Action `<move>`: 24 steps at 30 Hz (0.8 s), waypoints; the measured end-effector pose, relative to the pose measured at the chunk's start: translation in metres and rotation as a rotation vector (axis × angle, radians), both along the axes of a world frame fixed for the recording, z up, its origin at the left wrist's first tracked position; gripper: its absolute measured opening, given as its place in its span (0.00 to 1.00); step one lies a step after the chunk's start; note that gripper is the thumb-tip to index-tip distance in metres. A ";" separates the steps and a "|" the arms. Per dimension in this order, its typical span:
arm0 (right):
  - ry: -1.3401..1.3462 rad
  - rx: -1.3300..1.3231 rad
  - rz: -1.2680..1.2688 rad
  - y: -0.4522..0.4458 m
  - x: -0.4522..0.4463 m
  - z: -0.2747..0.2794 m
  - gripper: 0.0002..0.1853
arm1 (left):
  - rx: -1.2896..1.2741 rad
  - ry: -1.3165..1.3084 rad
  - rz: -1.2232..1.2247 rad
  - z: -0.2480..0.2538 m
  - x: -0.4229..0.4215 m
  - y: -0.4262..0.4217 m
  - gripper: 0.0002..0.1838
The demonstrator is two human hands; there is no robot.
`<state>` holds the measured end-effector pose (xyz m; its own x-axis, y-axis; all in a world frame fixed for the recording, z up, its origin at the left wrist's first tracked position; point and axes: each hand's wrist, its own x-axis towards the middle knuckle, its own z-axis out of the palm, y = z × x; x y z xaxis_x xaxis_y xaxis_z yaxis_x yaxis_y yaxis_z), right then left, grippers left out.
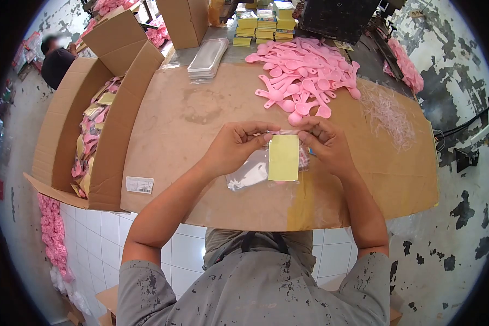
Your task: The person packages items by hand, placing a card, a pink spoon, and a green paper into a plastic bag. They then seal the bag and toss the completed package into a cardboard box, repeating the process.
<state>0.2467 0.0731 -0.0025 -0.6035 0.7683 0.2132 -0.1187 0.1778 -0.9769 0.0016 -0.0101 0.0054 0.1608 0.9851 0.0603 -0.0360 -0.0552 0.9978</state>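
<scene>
My left hand [234,143] and my right hand [329,145] pinch the top edge of a small clear plastic bag, one at each upper corner. A pale yellow card [283,158] shows through it. Something pink peeks out at its lower edge; most of it is hidden behind the card. Beneath and left of the card, an unfilled-looking clear plastic bag [250,173] lies on the cardboard sheet. Just beyond my fingers spreads a heap of pink plastic measuring spoons [309,73].
At left stands an open carton [106,146] of packed bags. Clear bags [207,61] form a stack at the back, near piles of yellow cards [257,24]. Thin clear plastic strips [388,115] lie at right. Another person [58,62] sits far left.
</scene>
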 end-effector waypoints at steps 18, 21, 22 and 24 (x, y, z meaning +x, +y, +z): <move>-0.294 0.291 -0.050 0.018 0.030 0.033 0.21 | 0.005 0.023 0.166 0.030 -0.034 -0.003 0.18; -0.583 0.435 -0.223 0.031 0.056 0.039 0.18 | 0.511 -0.629 0.595 0.054 -0.052 -0.003 0.17; -0.660 0.454 -0.271 0.034 0.063 0.039 0.18 | 0.608 -0.812 0.669 0.068 -0.055 -0.004 0.17; -0.791 0.512 -0.223 0.043 0.081 0.034 0.18 | 0.559 -0.648 0.739 0.050 -0.058 0.010 0.23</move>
